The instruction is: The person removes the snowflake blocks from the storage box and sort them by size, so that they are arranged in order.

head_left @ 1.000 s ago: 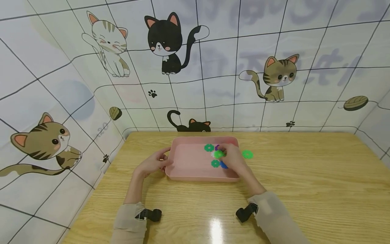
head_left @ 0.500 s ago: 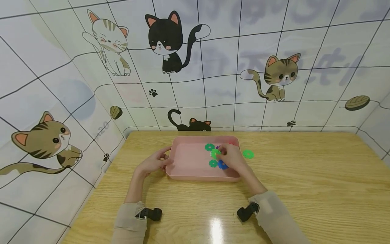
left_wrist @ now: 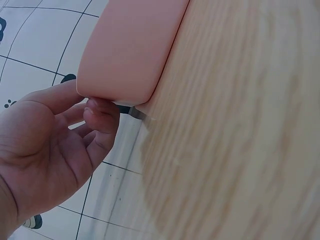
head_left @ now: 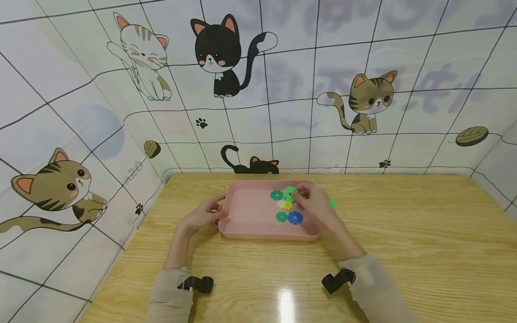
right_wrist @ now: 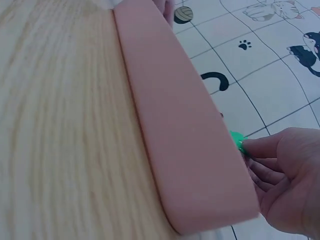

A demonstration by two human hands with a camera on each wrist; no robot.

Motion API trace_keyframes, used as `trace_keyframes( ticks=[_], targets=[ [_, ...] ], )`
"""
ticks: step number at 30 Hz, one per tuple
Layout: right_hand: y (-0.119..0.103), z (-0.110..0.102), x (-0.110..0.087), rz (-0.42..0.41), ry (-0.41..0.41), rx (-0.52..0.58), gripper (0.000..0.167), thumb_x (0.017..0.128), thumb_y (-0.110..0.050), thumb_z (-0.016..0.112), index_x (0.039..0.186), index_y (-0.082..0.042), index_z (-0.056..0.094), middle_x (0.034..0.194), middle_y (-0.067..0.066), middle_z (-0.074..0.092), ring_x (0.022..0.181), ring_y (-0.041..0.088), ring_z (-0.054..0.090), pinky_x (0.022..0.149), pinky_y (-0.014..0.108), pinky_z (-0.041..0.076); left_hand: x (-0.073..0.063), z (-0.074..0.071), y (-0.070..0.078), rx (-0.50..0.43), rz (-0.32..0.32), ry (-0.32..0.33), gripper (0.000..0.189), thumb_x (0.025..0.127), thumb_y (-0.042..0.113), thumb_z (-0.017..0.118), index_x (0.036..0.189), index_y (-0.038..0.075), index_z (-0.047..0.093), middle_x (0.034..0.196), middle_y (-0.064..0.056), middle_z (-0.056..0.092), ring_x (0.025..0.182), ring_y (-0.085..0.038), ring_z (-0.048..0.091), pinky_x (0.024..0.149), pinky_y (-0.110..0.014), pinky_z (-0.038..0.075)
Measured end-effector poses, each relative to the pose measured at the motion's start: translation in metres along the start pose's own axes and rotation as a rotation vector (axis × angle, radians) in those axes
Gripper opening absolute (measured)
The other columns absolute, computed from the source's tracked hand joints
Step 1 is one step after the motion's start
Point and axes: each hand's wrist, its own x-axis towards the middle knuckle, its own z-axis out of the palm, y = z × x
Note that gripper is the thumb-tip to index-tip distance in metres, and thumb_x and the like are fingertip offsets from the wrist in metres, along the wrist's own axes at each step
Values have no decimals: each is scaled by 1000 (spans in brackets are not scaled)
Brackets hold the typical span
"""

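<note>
A shallow pink tray stands on the table, with several notched plastic discs gathered in its right half. My left hand grips the tray's left end, and in the left wrist view the fingers bend against its pink wall. Over the tray's back right part, my right hand pinches a bright green notched disc between thumb and fingertips. Close to it lie a teal disc, a yellow disc and a white disc, partly covered. Nearer the front are a second teal disc and a blue disc.
Another bright green disc lies on the wooden table, outside the tray's right side and partly hidden by the right hand. A wall covering with cat drawings rises behind the table and along its left.
My right hand has carried the bright green disc left, then toward the back of the tray, uncovering the yellow disc and more of the blue one. The left hand keeps its place on the tray.
</note>
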Motion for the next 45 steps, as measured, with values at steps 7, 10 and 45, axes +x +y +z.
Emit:
trace_keyframes(
  ticks=[7,10,45],
  targets=[
    [7,-29,-5,12,65,-20,29,99,-15,67,117,8,63,93,21,71,77,34,70,67,36,59,0,0,-1,-1,9,-8,67,102,8,59,159,3,25,96,-12,52,68,-19,54,64,-29,49],
    [13,-43,-7,21,88,-43,32,98,-15,69,117,9,62,92,18,71,77,33,71,66,37,59,0,0,0,1,7,-7,66,103,8,59,159,4,25,96,-12,52,69,-18,54,64,-28,49],
    [78,-116,-25,178,-24,-274,32,96,-17,70,112,11,66,81,11,71,66,16,65,62,28,50,-1,0,2,-5,0,-8,66,102,6,58,159,2,24,95,-12,51,68,-18,53,64,-28,47]
  ],
)
